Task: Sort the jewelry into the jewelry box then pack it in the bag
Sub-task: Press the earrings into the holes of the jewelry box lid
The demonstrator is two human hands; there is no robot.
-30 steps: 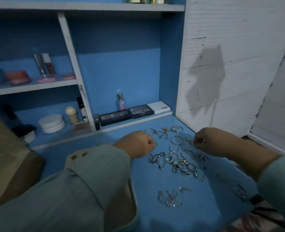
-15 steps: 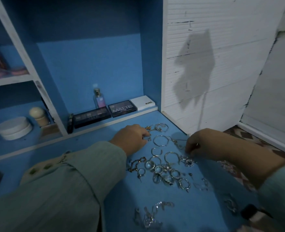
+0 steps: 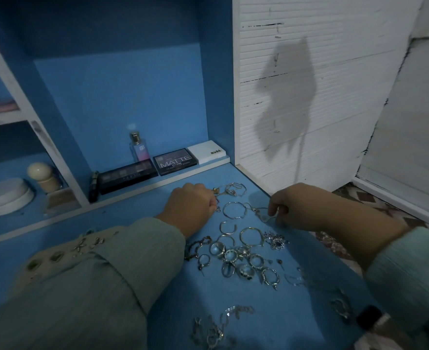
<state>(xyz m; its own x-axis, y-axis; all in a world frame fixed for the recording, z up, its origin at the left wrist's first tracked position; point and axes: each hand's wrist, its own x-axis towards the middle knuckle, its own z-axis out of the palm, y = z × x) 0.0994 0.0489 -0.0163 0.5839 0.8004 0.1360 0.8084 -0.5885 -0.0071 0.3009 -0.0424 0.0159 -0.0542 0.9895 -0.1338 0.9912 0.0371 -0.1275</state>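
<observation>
Silver jewelry lies spread over the blue tabletop: a cluster of rings, several thin bangles, a dark beaded bracelet and more small pieces at the near edge. My left hand is curled at the left of the pile, its fingertips closed on a small piece by a gold-toned item. My right hand pinches a thin silver chain that trails to the left. No jewelry box or bag is in view.
At the back of the shelf stand a perfume bottle, two dark eyeshadow palettes and a white box. A white round jar and a cream bottle sit in the left compartment. A white slatted wall rises to the right.
The camera has tilted down and to the right, closer to the jewelry. Both hands stay at the far end of the pile; the right hand now has the chain pinched.
</observation>
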